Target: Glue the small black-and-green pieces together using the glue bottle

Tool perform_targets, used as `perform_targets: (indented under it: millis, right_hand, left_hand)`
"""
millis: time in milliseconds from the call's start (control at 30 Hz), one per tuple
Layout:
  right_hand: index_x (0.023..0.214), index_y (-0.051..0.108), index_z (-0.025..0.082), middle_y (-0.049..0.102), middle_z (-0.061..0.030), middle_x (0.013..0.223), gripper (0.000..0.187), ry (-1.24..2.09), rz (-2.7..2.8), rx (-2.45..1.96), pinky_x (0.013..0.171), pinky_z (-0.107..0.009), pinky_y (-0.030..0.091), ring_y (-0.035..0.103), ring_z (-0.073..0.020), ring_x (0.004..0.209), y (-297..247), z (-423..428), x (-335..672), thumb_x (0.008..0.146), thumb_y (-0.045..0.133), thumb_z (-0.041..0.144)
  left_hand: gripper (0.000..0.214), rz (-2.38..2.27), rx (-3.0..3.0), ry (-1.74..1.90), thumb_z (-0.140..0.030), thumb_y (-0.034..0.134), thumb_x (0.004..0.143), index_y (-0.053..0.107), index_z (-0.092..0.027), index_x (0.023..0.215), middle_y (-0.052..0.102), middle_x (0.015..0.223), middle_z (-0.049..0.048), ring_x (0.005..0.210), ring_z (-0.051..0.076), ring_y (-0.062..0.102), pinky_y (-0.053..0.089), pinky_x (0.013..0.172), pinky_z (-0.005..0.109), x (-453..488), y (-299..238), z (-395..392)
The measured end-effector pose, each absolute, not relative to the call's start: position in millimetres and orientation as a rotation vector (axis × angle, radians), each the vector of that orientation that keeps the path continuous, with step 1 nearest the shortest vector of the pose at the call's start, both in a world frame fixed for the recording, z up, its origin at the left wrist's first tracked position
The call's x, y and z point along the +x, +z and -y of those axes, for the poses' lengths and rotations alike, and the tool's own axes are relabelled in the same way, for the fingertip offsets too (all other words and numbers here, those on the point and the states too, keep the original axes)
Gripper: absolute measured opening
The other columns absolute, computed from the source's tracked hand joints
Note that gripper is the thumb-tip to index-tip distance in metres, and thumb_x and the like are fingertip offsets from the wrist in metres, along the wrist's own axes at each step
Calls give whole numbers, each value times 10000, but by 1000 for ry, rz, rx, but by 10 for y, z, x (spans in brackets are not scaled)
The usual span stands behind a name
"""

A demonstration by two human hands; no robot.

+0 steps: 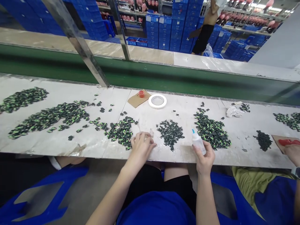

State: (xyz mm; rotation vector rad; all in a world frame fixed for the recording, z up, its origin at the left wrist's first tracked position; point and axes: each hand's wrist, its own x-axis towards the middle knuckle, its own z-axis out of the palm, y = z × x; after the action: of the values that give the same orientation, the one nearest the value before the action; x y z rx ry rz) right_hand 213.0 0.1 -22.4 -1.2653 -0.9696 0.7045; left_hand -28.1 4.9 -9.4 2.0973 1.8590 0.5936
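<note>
My right hand (205,157) is wrapped round a small white squeeze bottle (198,144), held upright with its blue tip at the top, over the table's front edge. My left hand (142,145) rests low at the table with bent fingers drawn together; whatever may be in them is too small to make out. Just beyond its fingers is a clear scrap of plastic (152,133). Between my hands lies a pile of small black parts (171,133). Black-and-green parts (122,129) are heaped beside my left hand, and another black-and-green heap (212,129) lies behind my right.
A white tape roll (151,102) and a red cup (141,93) on cardboard (133,100) stand at the back of the worktable (182,156). A crumpled white tissue (234,112) lies rightward. At far right, a co-worker's hand (294,153) is by a red object (288,142).
</note>
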Motion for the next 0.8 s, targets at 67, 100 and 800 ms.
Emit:
perform_targets:
  millis: [67, 100, 800]
  right_hand:
    - [835, 620, 172, 617, 0, 688, 312, 679, 889, -1250, 522, -263, 443, 544, -123, 538, -261, 5, 2093, 669, 757, 399]
    - [799, 624, 167, 606, -2, 672, 300, 672, 847, -1238, 484, -248, 416, 518, -113, 511, -277, 8, 2071, 673, 743, 413]
    - [577, 592, 157, 512, 31, 485, 341, 571, 1377, -1418, 448, -222, 366, 446, -100, 451, -223, 76, 1564, 798, 652, 410]
  left_hand:
    - [35, -1796, 2065, 665, -219, 620, 855, 603, -197, 833, 644, 1031, 82, 1053, 275, 537, 395, 893, 449, -178, -134, 54]
    - [30, -1773, 2040, 703, -208, 625, 851, 596, -202, 851, 654, 1007, 71, 1032, 263, 555, 405, 883, 434, -150, -156, 91]
    - [81, -1583, 1697, 1066, -178, 687, 800, 659, -219, 863, 772, 859, 29, 825, 235, 740, 510, 875, 404, -242, -265, 121]
